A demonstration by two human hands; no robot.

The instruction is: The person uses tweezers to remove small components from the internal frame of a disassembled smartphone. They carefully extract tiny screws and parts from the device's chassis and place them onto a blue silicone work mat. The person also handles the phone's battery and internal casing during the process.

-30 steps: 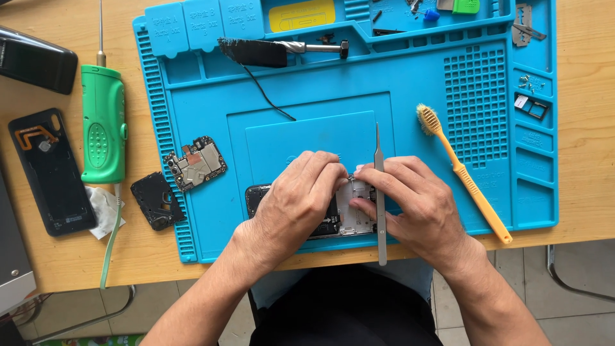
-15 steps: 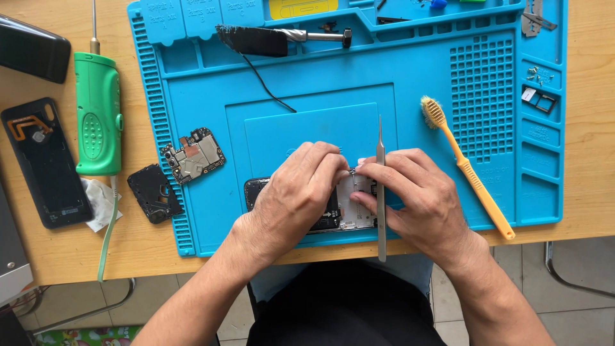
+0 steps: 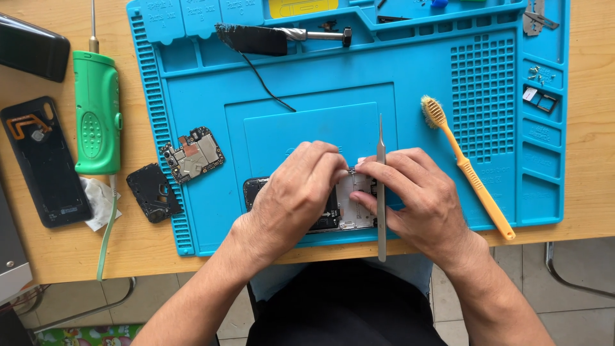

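My left hand (image 3: 301,192) pinches opened phone (image 3: 349,205); my right hand (image 3: 416,198) grips tweezers (image 3: 380,186), fingertips on phone. Toothbrush (image 3: 467,170) right of it.

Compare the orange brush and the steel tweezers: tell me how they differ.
The orange brush lies free on the blue mat, untouched; the tweezers are tucked in the right hand. The brush is plastic with a bristled head and lies slanted; the tweezers are bare metal, thin, pointed, and run nearly straight up and down the picture. Both are long, slim tools lying over the mat's front part.
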